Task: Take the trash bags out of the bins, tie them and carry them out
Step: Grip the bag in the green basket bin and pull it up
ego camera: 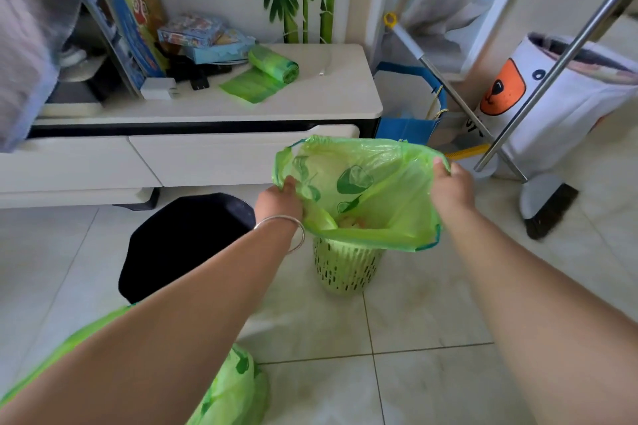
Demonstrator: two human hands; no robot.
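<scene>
A green trash bag (362, 190) with leaf prints stands lifted out of a small pale green perforated bin (345, 269) on the tiled floor. The bag's mouth is spread wide, and some trash shows inside near the bottom. My left hand (281, 198) grips the bag's rim on the left side; a silver bangle circles that wrist. My right hand (450, 185) pinches the rim on the right side. A second green bag (234, 390) lies on the floor under my left forearm, partly hidden.
A black bin (186, 241) stands left of the green one. Behind is a low white cabinet (310, 103) with a roll of green bags (272, 64) and boxes. At right lean a broom (549, 207), a metal pole (552, 72) and a white hamper (566, 103).
</scene>
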